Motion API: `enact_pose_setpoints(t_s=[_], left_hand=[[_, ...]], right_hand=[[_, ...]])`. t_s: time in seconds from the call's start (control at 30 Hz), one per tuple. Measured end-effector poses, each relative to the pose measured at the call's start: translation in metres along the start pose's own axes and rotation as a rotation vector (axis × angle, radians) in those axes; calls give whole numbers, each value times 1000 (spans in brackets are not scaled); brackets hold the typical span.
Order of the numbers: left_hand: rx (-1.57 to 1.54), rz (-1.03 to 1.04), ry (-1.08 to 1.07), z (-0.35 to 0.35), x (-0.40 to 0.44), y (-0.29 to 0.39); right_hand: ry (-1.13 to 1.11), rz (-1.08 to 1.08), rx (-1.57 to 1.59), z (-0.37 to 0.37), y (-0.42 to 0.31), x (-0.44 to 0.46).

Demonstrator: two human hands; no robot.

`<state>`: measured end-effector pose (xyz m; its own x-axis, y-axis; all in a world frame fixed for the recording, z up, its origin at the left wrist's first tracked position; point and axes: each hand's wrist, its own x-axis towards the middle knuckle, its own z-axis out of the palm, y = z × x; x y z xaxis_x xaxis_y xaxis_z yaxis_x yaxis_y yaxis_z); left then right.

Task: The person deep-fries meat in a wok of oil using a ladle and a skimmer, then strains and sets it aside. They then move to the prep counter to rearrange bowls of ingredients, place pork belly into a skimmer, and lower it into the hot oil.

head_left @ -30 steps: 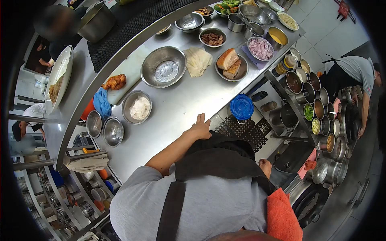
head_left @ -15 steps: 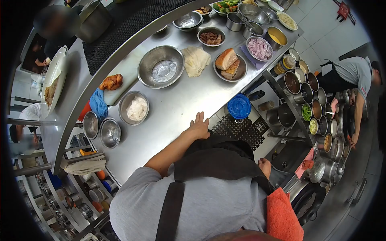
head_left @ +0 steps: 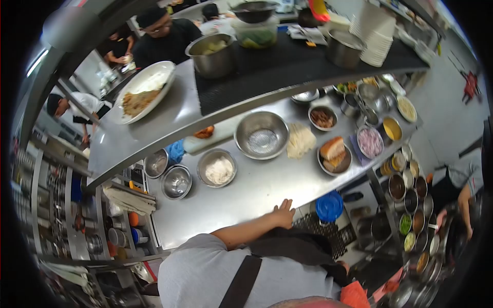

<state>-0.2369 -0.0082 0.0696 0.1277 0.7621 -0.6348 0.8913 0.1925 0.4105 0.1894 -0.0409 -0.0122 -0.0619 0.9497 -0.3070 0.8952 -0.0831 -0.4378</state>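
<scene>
Since the earlier frame, the view has swung upward, bringing in far more of the raised steel shelf [head_left: 177,110] with its black mesh mat [head_left: 287,64], while the bowls keep their order below. The person's bare left hand [head_left: 283,215] stays palm-down at the near edge of the long, brushed steel desk [head_left: 246,200]; its fingers [head_left: 289,204] are released, extended and slightly spread. That desk edge lies directly beneath the fingers, apparently touching them. The right hand [head_left: 344,265] shows only as a sliver beside the black apron [head_left: 303,246], so its grip cannot be told.

Just beyond the left fingertips, to the right and off the desk, is a round, bright blue plastic lid [head_left: 329,206]. Farther up on the desk sits a small steel bowl [head_left: 346,163] holding golden-brown slabs of cooked meat [head_left: 333,149], near a crumpled, cream-coloured sheet [head_left: 300,140]. Beside the sheet stands a wide, shiny steel bowl [head_left: 262,136]; left of it, a smaller steel bowl [head_left: 205,161] contains soft, whitish food [head_left: 219,172].

Across the far side, the shelf's front rail cuts off the view, partly covering an orange-brown piece of cooked meat [head_left: 204,132].
</scene>
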Motion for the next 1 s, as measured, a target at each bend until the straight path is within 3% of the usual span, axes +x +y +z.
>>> enact_pose_setpoints(t_s=[0.07, 0.13, 0.2, 0.43, 0.63, 1.0], left_hand=[[-15, -2, -2, -2, -3, 1], [-1, -4, -7, -1, -4, 1], [-1, -2, -7, -1, -7, -1], [37, 101, 50, 15, 3, -25], [25, 145, 71, 16, 4, -32], [19, 141, 18, 12, 9, -33]], right_hand=[[-47, -140, 28, 30, 39, 20], [-48, -52, -40, 50, 47, 36], [-71, 55, -59, 51, 31, 50], [8, 43, -129, 25, -57, 49], [-148, -27, -148, 47, -30, 71], [-84, -17, -107, 42, -4, 63]])
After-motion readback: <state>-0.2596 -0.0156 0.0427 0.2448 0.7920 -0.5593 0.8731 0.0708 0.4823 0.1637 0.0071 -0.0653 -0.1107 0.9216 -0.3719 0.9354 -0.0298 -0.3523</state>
